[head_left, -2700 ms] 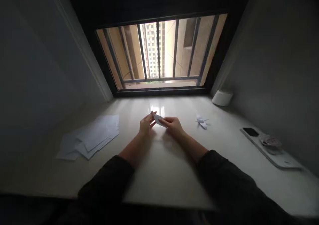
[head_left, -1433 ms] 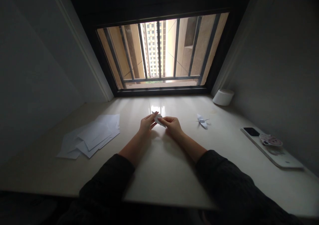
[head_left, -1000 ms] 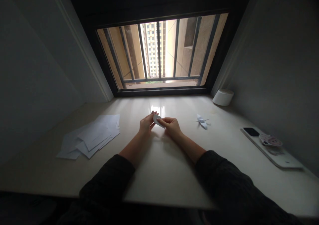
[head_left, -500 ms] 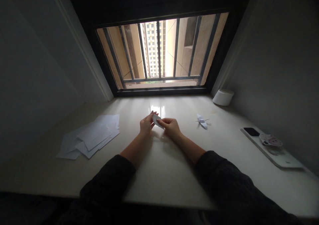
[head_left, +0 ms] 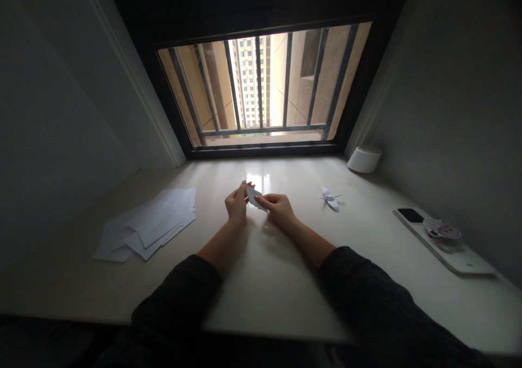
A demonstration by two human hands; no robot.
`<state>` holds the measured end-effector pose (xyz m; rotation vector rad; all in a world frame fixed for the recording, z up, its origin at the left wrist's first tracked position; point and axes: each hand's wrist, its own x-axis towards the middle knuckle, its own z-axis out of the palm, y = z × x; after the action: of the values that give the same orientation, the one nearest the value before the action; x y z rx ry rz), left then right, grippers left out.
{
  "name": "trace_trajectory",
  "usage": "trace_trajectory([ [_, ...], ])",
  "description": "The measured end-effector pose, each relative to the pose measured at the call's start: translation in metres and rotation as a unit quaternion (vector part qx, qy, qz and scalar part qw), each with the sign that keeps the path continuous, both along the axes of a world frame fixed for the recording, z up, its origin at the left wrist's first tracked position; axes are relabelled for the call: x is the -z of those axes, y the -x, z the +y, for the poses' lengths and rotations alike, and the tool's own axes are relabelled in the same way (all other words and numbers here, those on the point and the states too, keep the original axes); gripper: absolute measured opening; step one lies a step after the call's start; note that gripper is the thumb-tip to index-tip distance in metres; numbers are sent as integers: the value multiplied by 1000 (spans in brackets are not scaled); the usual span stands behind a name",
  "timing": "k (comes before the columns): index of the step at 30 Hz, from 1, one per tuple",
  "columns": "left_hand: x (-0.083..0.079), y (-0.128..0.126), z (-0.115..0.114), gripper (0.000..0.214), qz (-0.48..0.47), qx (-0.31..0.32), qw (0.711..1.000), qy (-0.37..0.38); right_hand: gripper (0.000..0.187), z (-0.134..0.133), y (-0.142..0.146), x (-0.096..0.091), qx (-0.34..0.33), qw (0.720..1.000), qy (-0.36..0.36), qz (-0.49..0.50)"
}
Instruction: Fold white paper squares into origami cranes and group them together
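A small folded piece of white paper (head_left: 254, 198) is held between my two hands, above the pale sill top (head_left: 269, 281). My left hand (head_left: 237, 202) pinches its upper left corner between thumb and fingers. On the other side, my right hand (head_left: 278, 207) grips the paper with the thumb lying over its face. The fingers behind the paper are partly hidden. To the right of my hands a folded white paper crane (head_left: 330, 199) rests on the surface, apart from them.
Several loose white sheets (head_left: 150, 224) lie overlapping at the left. A phone (head_left: 444, 248) with a round grip on its back lies at the right. Behind it a white cylindrical object (head_left: 364, 159) stands in the corner by the barred window (head_left: 265, 85).
My left hand has shifted slightly left and its fingers now hold the paper nearer its corner. More of the paper shows between the hands. The right hand has barely moved.
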<state>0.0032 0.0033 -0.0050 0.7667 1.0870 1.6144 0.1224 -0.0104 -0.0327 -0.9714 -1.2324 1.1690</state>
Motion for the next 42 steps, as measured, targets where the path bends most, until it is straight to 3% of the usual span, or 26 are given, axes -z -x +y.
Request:
trace_trajectory([
  [3,-6,8,4,37,-32,-22,999,7,38,-1,-2,-2,6,1000,2,-9],
  [8,-10,10,1,43,43,42,998,11,41,0,-9,-6,99,995,-11,-1],
  [13,-4,-2,-6,46,140,122,982,-11,32,0,-21,-12,197,964,-148,-100],
  [16,-3,-3,-6,44,125,160,979,-8,25,0,-24,-11,205,938,-217,-176],
  [21,-3,2,-3,43,68,160,985,2,29,3,-21,-5,158,912,-278,-256],
  [30,1,5,2,40,43,150,987,31,32,0,-20,-8,135,947,-216,-197],
  [42,5,5,3,44,72,139,988,10,31,12,-20,5,138,979,-126,-87],
])
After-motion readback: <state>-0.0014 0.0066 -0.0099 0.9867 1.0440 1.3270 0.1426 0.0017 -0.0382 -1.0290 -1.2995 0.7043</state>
